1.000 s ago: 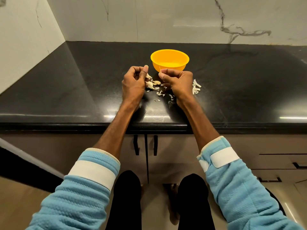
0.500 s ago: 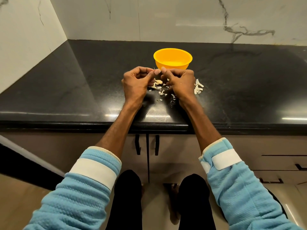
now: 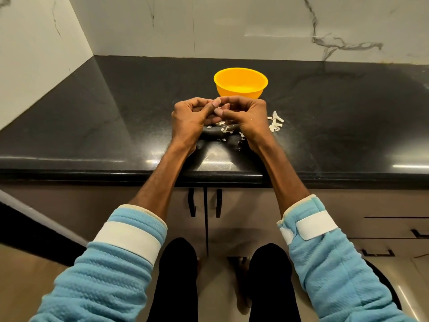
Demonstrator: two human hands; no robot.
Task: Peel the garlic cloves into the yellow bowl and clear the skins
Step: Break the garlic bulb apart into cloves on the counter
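Black polished counter [image 3: 116, 126], marble wall behind, cabinet doors below the edge. The bowl [image 3: 240, 83] stands upright toward the back, just beyond your knuckles. Its inside looks plain yellow from here, so I can't tell if any cloves are in it.

Your left hand [image 3: 189, 118] and right hand [image 3: 249, 117] sit close together over the counter, fingers curled in, thumbs and fingertips meeting in the middle. Both pinch something small there. Going by the task it's a clove, but your fingers hide it, so I can't confirm its shape or how much skin is on it.

Loose skins [image 3: 275, 122] lie in a small heap just right of the right hand. Smaller scraps [image 3: 226, 130] are scattered on the counter between your wrists.

Handling, my judgement: a clove is light and firm, and slippery once bare. Hold it by the sides with one hand and pick at the tip or root end with the other thumbnail. Don't squeeze hard or it may shoot out. Skins are papery, cling to fingers and drift, so sweep them together with a flat palm rather than picking one by one. The bowl looks like light plastic and could slide if bumped.

Peeling step; skins not yet cleared.
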